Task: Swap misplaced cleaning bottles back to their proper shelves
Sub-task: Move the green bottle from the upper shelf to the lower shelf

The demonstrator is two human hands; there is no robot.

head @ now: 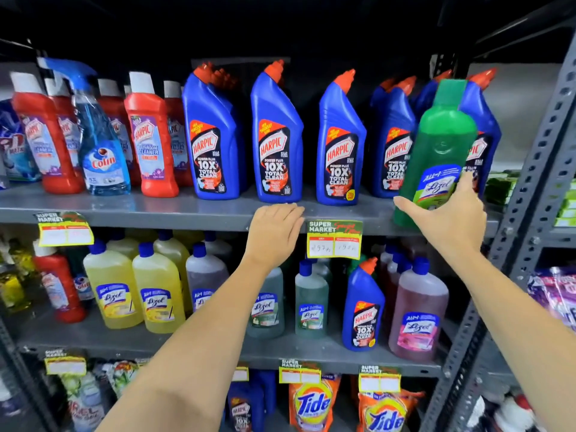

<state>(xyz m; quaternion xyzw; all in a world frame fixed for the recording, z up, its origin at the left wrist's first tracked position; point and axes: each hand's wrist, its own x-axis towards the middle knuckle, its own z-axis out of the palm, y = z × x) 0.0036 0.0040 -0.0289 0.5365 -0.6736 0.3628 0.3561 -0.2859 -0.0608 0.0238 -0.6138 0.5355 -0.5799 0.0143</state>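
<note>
Right hand (452, 213): fingers wrapped round 1 green Lizol bottle (442, 141), held tilted at the upper shelf (187, 210) edge, right end.
Left hand (274, 232): flat, empty, palm on that edge.
Upper shelf front row: 5 blue Harpic bottles (212, 141).
Lower shelf (218, 347): 1 blue Harpic bottle (363, 310) among Lizol bottles; 2 yellow Lizol bottles (112, 291) in front.

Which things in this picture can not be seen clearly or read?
- Head view: prices on the yellow shelf tag are too blurred to read.
- The green Lizol bottle has its base hidden by the right hand.
- The lower Tide pouches are cut off by the bottom edge.
</note>
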